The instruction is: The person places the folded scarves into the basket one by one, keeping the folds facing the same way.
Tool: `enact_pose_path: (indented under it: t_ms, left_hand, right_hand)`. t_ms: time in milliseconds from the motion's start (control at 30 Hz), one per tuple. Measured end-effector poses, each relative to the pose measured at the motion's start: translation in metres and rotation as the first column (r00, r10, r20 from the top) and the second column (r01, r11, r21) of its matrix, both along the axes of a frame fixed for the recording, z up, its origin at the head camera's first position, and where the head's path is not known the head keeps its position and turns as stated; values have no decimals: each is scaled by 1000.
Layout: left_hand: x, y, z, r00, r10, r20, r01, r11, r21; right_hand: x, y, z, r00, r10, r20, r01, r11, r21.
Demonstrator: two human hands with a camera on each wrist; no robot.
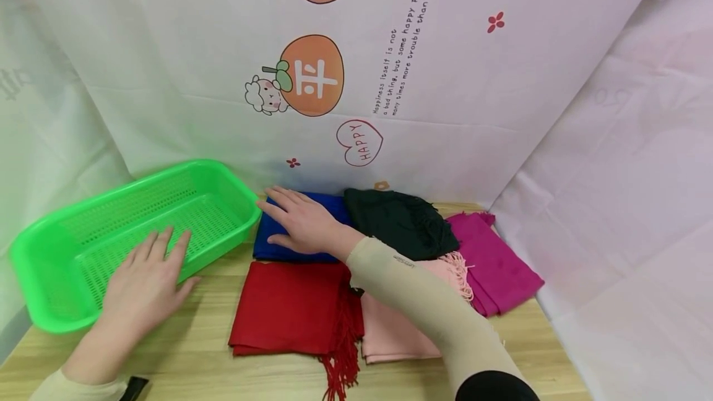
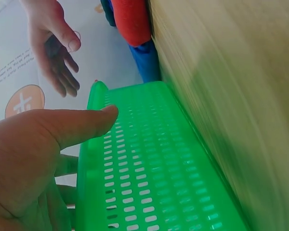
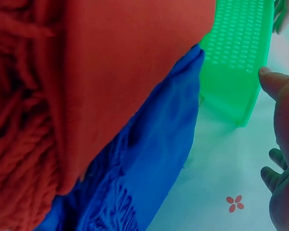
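Observation:
A green plastic basket (image 1: 225,189) with slotted sides stands at the left of the table. My left hand (image 1: 143,286) is over its near side, fingers spread and straight, holding nothing. My right hand (image 1: 306,221) hovers above a folded blue cloth (image 1: 334,204), its fingers extended toward the basket's right end; nothing is in its grasp. In the right wrist view, the right thumb (image 3: 274,82) overlaps the basket's rim. Closer to me lies a folded red fringed scarf (image 1: 289,308), just below the blue cloth.
Right of these lie a dark green fringed scarf (image 1: 390,221), a pink fringed scarf (image 1: 395,333), partly covered by the right forearm, and a magenta cloth (image 1: 496,265). A white printed sheet (image 1: 445,79) hangs behind the wooden table (image 1: 206,339).

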State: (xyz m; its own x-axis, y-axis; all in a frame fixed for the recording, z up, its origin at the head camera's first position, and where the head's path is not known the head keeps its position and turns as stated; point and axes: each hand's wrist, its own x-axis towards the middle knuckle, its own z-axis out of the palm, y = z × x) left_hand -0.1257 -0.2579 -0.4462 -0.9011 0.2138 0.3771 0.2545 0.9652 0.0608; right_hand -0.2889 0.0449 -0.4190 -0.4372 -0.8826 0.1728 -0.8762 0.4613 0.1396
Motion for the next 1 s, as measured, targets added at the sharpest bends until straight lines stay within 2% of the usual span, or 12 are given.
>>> enact_pose_path:
  t_ms: [100,233,467,700,800,933,1000]
  left_hand:
    - [1,-2,-1,1000,5,22,-5,1000,-4]
    - [4,-6,-1,1000,-3,17,3,1000,-8]
    - [3,-8,-3,998,-36,-41,35,999,-24]
    - [5,-5,-6,993,-50,-106,50,999,-1]
    - [7,-5,-6,995,-44,-94,45,999,0]
    - [6,-3,-6,999,-31,-34,30,999,-18]
    - [6,-3,-7,999,-31,-28,30,999,-23]
  right_hand:
    - [-3,-6,-1,1000,-4,10,4,1000,-1]
    - [-4,-17,-5,1000,7,-2,-7,1000,0]
    - [-9,-29,-11,998,16,-60,-17,1000,-12]
    - [-12,-38,-15,999,6,-36,-6,1000,25]
    - [-12,-40,-16,999,-6,-34,8,999,40]
    - [-14,-40,-18,999,-21,-30,22,999,46]
    - [-15,-40,-20,999,-29,-28,31,998,55]
